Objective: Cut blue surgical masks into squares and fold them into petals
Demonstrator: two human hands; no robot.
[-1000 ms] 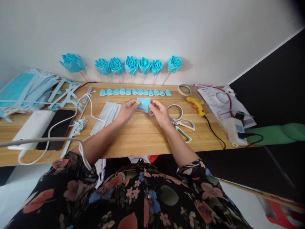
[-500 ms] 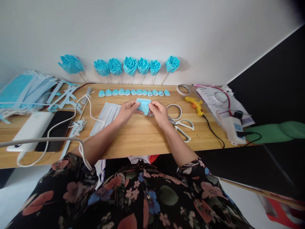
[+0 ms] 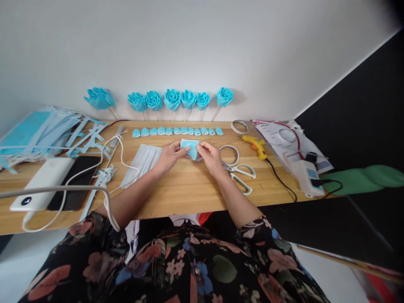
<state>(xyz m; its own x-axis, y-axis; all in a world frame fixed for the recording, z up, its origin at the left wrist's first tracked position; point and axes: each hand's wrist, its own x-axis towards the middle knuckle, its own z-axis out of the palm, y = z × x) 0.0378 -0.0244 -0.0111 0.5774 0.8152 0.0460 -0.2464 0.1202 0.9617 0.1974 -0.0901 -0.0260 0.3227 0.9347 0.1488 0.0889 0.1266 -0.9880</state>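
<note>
Between my two hands is a small light-blue piece of face mask fabric (image 3: pixel 190 145), partly folded, held just above the wooden table. My left hand (image 3: pixel 171 156) pinches its left side with thumb and fingers. On its right side, my right hand (image 3: pixel 211 156) grips the edge the same way. Behind them runs a row of small folded blue petals (image 3: pixel 176 131). A pleated face mask (image 3: pixel 142 162) lies flat by my left wrist. White-handled scissors (image 3: pixel 242 171) and a roll of tape (image 3: pixel 229 155) lie beside my right hand.
Blue fabric roses on sticks (image 3: pixel 172 100) lean against the wall. A yellow glue gun (image 3: pixel 255 145), another tape roll (image 3: pixel 240 126) and a power strip (image 3: pixel 309 179) are at right. Left are stacked masks (image 3: pixel 30 126), a white power bank (image 3: pixel 42 183), a black phone (image 3: pixel 74 181) and a looping cable.
The view has tilted, so the table sits slightly lower in the picture. My left thumb has moved further over the front of the blue fabric, which both hands still hold.
</note>
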